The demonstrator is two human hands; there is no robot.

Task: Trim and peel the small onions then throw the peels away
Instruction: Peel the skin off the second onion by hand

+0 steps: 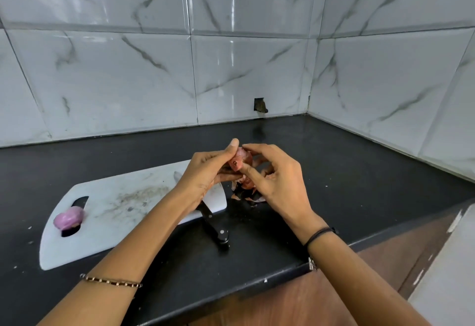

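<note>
Beside board (pixel 115 212), onion (pixel 237 162), left hand (pixel 208 171), right hand (pixel 277 179)

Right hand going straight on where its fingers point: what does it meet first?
The small onion that the right hand pinches; just beyond, probably the left hand, depth unclear.

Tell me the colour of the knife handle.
The knife handle is black; the head view shows it.

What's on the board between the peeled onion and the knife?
Head view: only bare, scuffed cutting board lies between the peeled onion and the knife; the left forearm crosses over near the knife.
</note>
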